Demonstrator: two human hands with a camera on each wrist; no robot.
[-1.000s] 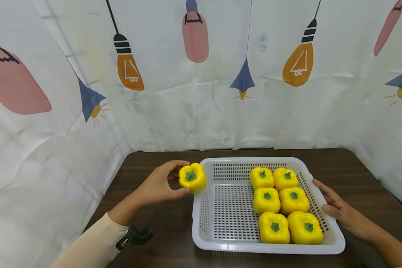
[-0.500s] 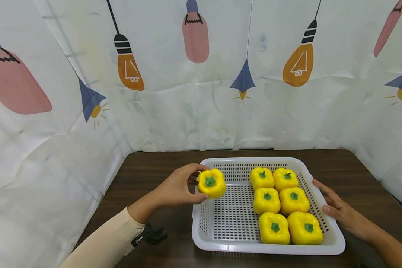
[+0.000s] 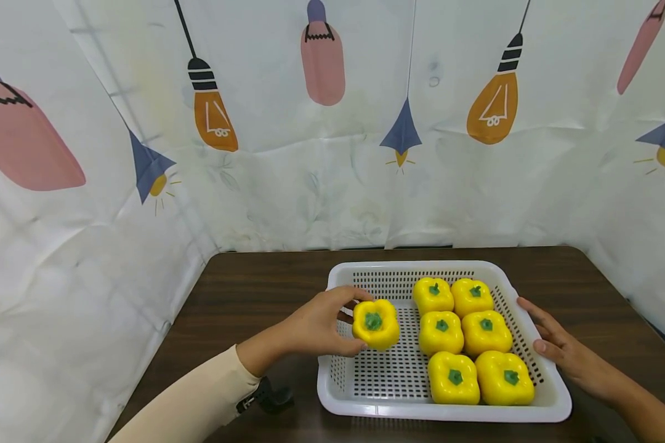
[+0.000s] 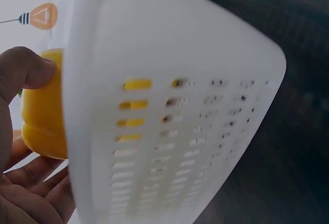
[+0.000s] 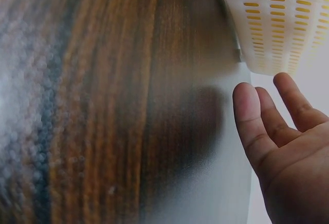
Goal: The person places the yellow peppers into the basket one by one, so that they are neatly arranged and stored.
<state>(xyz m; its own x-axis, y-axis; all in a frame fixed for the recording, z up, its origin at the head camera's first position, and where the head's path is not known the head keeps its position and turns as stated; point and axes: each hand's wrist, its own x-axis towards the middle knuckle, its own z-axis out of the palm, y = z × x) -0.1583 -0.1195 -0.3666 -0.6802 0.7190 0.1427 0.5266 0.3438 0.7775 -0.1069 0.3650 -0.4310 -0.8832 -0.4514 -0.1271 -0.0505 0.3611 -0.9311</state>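
In the head view a yellow bell pepper (image 3: 382,335) with a green stem is held between thumb and fingers of my left hand (image 3: 324,323), over the left part of a white perforated basket (image 3: 338,406). The left wrist view shows the same pepper (image 4: 43,111) just past the basket's wall (image 4: 154,39), partly hidden by it. Several more yellow bell peppers (image 3: 455,376) stand stem-up in two columns on the basket's right side. My right hand (image 3: 571,351) rests at the basket's right rim, fingers relaxed; the right wrist view shows its fingers (image 5: 249,108) extended near the basket's side.
A dark wood-grain table (image 3: 271,264) carries the basket. Behind and to the left hangs a white sheet (image 3: 288,191) printed with lamps and bulbs. A black strap device (image 3: 266,397) sits on the left wrist.
My left hand has carried the bell pepper rightward and nearer, from the basket's left rim to over its inside. The right hand, basket and other peppers stay put.
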